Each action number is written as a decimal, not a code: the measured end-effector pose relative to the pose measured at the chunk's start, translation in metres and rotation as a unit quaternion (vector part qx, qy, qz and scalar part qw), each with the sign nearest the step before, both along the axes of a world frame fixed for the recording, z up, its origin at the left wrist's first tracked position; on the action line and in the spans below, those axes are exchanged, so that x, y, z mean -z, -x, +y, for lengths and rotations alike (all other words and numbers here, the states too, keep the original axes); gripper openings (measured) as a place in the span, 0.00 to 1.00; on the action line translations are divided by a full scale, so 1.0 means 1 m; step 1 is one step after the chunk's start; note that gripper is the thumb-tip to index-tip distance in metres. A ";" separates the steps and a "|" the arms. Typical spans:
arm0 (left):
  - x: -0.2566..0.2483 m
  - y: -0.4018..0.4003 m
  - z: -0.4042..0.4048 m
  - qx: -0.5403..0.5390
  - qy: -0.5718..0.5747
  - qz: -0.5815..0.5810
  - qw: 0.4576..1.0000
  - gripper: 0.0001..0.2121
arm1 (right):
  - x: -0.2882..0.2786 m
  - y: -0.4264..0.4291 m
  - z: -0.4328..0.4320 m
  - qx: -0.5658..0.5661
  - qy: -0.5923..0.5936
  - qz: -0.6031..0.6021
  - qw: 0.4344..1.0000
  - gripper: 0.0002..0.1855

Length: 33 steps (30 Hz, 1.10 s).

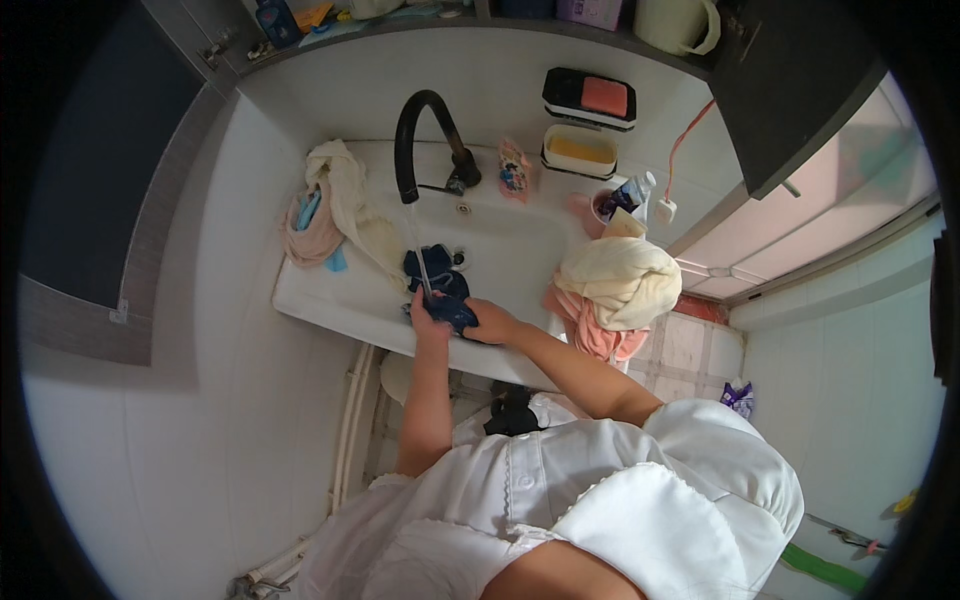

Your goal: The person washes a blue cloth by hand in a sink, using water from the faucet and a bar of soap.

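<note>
Near the front rim of a white ceramic washbasin (pixel 517 244), a dark blue cloth garment (pixel 439 274) with a pale cord lies wet and bunched. My left hand (pixel 429 319) grips one side of its near end. From the right, my right hand (pixel 489 321) holds the same part, its fingers partly hidden by the fabric. A thin stream of water runs down from the black gooseneck faucet (pixel 407 150) onto the cloth between my hands. The far part of the garment rests on the basin floor beside the drain (pixel 458 259).
Cream and pink cloths (pixel 341 195) lie on the basin's left ledge. A cream cloth bundle (pixel 622 277) and pink fabric hang over the right edge, near a pink cup (pixel 600 206) holding a tube. Soap dishes (pixel 579 150) are behind. An open cabinet door (pixel 795 82) juts out upper right.
</note>
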<state>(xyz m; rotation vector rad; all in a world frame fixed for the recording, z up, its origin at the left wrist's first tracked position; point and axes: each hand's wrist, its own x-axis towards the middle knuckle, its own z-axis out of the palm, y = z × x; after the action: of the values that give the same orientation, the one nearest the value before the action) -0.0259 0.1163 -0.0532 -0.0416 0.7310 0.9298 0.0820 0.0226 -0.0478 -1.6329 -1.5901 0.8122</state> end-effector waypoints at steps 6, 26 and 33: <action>-0.004 -0.004 0.003 0.011 0.058 0.107 0.992 0.07 | 0.014 0.013 -0.010 0.006 0.036 0.034 0.999 0.34; 0.003 -0.022 -0.005 0.008 0.030 0.173 0.984 0.07 | 0.048 -0.005 -0.038 0.185 -0.024 -0.122 0.975 0.34; 0.015 -0.015 -0.005 0.029 0.020 0.330 0.943 0.07 | 0.040 -0.014 -0.035 0.078 0.104 -0.069 0.989 0.25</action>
<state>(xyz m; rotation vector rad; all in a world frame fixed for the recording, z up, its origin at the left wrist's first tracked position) -0.0104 0.1110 -0.0685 0.2679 1.3659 0.8730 0.0956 -0.0125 -0.0879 -1.9754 -1.4868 0.8193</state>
